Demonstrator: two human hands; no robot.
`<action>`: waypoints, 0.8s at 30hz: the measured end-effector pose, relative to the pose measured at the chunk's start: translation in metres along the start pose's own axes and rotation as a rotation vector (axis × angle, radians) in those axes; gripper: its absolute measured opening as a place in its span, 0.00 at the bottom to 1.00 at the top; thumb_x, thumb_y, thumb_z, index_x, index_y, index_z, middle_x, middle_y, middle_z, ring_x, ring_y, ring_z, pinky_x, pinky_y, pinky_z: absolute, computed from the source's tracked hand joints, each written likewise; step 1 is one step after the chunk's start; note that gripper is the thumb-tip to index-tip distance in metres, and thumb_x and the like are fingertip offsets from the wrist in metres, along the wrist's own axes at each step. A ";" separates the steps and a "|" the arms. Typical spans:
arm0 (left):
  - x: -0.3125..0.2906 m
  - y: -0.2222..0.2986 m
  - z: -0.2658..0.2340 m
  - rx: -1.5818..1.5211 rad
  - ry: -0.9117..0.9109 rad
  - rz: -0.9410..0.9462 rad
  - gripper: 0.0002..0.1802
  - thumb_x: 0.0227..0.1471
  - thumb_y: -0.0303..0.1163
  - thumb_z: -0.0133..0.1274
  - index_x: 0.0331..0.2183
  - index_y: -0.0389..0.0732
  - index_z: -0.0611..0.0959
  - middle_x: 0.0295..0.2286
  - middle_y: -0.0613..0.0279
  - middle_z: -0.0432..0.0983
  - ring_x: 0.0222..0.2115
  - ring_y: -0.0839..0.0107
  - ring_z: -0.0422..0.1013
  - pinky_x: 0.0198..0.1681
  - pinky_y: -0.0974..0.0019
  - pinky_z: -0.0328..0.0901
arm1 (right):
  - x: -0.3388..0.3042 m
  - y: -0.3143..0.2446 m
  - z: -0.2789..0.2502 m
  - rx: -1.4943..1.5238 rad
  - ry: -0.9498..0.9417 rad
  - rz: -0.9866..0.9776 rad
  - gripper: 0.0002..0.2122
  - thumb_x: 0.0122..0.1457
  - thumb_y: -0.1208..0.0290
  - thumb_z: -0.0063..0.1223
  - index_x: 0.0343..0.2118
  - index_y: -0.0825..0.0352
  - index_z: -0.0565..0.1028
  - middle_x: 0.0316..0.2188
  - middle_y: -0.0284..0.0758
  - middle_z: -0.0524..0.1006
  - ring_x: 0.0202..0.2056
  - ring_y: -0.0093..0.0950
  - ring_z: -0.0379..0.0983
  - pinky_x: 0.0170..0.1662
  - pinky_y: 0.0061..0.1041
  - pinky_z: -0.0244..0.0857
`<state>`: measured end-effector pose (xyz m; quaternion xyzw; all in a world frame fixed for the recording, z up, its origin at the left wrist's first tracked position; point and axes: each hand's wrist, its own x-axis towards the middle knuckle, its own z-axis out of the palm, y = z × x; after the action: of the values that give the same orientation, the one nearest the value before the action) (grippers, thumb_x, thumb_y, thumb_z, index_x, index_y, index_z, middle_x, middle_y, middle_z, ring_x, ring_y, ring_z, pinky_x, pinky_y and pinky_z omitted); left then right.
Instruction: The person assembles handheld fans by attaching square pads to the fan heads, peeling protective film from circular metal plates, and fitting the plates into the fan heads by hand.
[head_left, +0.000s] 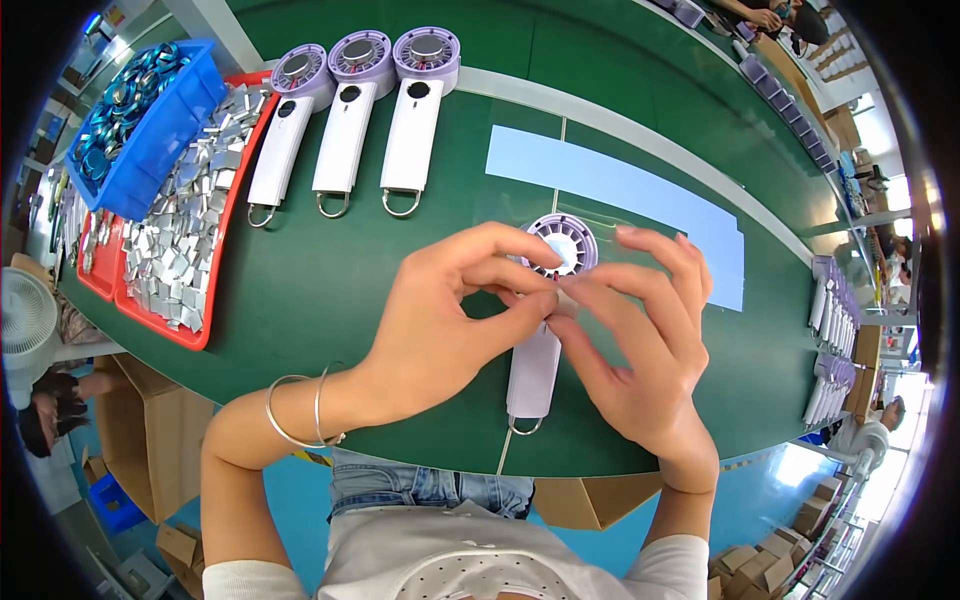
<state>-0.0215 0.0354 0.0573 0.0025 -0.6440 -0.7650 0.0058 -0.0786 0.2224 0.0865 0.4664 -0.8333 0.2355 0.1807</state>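
A handheld fan (533, 378) with a white handle, a purple round head and a metal ring lies on the green table in front of me. My left hand (440, 310) and my right hand (650, 350) meet over the neck of this fan. The thumb and index finger of each are pinched together, tip to tip. A small pale piece seems to sit between the fingertips, too hidden to name. The other fingers of my right hand are raised and spread. Part of the fan's head, with a white centre, shows between my hands.
Three similar fans (410, 135) with silver discs in their heads lie at the far left. Beside them stand a red tray (205, 340) of small silver plates and a blue bin (140, 190) of round metallic parts. Pale blue strips (610, 175) lie behind my hands; more fans (832, 310) are stacked far right.
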 end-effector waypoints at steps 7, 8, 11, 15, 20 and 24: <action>0.008 -0.010 -0.005 -0.080 -0.045 -0.092 0.23 0.52 0.18 0.58 0.50 0.34 0.73 0.39 0.58 0.80 0.43 0.73 0.74 0.46 0.67 0.68 | 0.009 0.011 0.001 -0.033 -0.081 0.022 0.13 0.41 0.77 0.69 0.33 0.63 0.80 0.34 0.32 0.78 0.52 0.40 0.71 0.58 0.47 0.55; 0.010 -0.013 -0.005 0.083 0.002 0.067 0.29 0.49 0.21 0.62 0.52 0.35 0.70 0.45 0.57 0.75 0.48 0.71 0.70 0.49 0.64 0.66 | 0.011 0.016 0.002 -0.040 -0.094 0.025 0.13 0.41 0.77 0.69 0.33 0.63 0.80 0.34 0.32 0.78 0.52 0.40 0.71 0.58 0.47 0.55; 0.023 -0.029 -0.010 0.367 -0.007 0.278 0.48 0.38 0.31 0.71 0.59 0.39 0.64 0.59 0.54 0.58 0.60 0.61 0.57 0.58 0.56 0.59 | 0.012 0.038 0.006 0.032 -0.123 0.128 0.13 0.42 0.78 0.67 0.33 0.65 0.80 0.34 0.33 0.78 0.52 0.41 0.70 0.57 0.44 0.57; 0.033 -0.053 0.003 0.576 -0.013 0.417 0.55 0.37 0.33 0.71 0.63 0.39 0.58 0.59 0.49 0.57 0.60 0.49 0.55 0.62 0.50 0.53 | 0.008 0.054 0.018 0.099 -0.130 0.157 0.12 0.43 0.78 0.65 0.34 0.67 0.79 0.36 0.35 0.77 0.53 0.43 0.70 0.56 0.40 0.60; 0.036 -0.069 -0.001 0.569 -0.018 0.309 0.48 0.38 0.32 0.70 0.60 0.41 0.65 0.56 0.53 0.63 0.57 0.52 0.61 0.60 0.54 0.56 | 0.007 0.050 0.027 0.061 -0.197 0.089 0.12 0.44 0.75 0.66 0.34 0.68 0.79 0.35 0.35 0.76 0.53 0.43 0.70 0.56 0.44 0.59; 0.036 -0.071 -0.001 0.538 0.016 0.327 0.43 0.38 0.29 0.70 0.57 0.42 0.69 0.53 0.55 0.68 0.53 0.54 0.65 0.57 0.56 0.60 | 0.007 0.053 0.034 0.051 -0.223 0.063 0.13 0.43 0.74 0.67 0.34 0.67 0.80 0.35 0.35 0.75 0.53 0.43 0.70 0.56 0.46 0.59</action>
<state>-0.0579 0.0461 -0.0128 -0.0934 -0.8151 -0.5560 0.1328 -0.1306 0.2229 0.0501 0.4679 -0.8561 0.2088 0.0673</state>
